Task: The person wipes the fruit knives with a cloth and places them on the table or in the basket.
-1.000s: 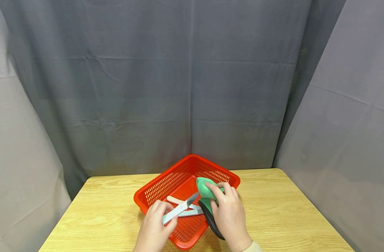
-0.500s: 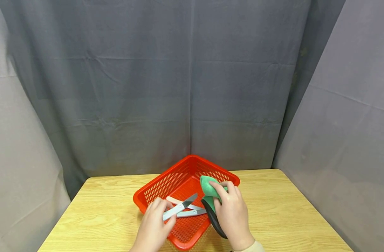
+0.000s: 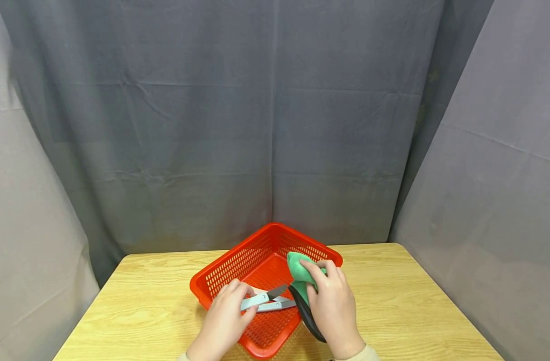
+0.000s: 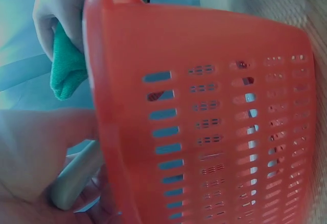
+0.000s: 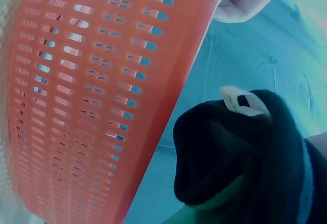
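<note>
My left hand (image 3: 225,313) pinches a paring knife (image 3: 255,301) by its pale blue handle above the red basket (image 3: 262,352). Its short dark blade points right, towards the cloth. In the left wrist view the butt of the handle (image 4: 71,180) shows between thumb and fingers. A second pale-handled knife (image 3: 270,306) lies in the basket below, next to a whitish-handled one (image 3: 259,290) that is partly covered. At the basket's right side, my right hand (image 3: 332,303) grips a folded green cloth (image 3: 297,266) with a black side (image 3: 309,315) hanging over the rim.
The basket has slotted walls and stands cornerwise on a light wooden table (image 3: 139,306). Grey curtains (image 3: 202,150) close off the back, and pale cloth hangs at both sides. A white loop (image 5: 245,101) sticks out from the black cloth in the right wrist view.
My left hand has shifted slightly right, and the knife's blade has dipped to a flatter angle. The right hand with the cloth moved a little right at first, then stayed nearly still.
</note>
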{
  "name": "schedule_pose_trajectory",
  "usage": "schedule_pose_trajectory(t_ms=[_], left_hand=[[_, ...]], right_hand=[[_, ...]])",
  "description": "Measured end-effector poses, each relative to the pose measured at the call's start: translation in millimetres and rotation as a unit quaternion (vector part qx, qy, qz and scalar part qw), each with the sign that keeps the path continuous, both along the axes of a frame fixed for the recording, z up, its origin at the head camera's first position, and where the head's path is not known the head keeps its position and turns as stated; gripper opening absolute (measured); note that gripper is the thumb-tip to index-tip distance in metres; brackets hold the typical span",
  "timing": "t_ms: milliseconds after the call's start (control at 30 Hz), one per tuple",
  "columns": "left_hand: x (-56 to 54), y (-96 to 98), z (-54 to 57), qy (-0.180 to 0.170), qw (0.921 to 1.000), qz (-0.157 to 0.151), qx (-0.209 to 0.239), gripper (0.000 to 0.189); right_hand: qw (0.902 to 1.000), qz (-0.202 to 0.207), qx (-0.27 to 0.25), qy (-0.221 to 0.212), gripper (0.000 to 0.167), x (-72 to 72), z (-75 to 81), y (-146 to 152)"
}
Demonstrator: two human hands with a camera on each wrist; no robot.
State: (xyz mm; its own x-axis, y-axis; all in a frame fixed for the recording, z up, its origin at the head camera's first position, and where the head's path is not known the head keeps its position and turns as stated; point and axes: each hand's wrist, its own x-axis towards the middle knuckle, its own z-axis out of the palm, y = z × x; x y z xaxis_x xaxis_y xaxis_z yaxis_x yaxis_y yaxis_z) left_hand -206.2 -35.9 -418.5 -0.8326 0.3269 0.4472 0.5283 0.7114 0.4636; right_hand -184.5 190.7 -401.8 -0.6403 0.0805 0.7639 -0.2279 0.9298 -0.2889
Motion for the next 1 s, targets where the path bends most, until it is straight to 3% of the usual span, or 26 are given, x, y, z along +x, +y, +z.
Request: schedule_pose_trajectory(t_ms=[400, 800, 1000], left_hand=[[-10.0, 6.2, -8.4, 0.011, 0.9983, -0.025, -0.052, 0.021], [-18.9, 8.5, -17.0, 0.013, 0.9960, -0.050, -0.073, 0.023], [-23.4, 10.7, -19.2, -0.007, 0.9947, -0.057, -0.086, 0.023]], right_hand=[[1.0000, 0.001, -0.001, -0.002, 0.053, -0.4, -0.2, 0.8], [1.0000, -0.001, -0.001, -0.007, 0.051, -0.7, -0.4, 1.0], [1.0000, 0.000, 0.000, -0.004, 0.050, -0.9, -0.4, 1.6]])
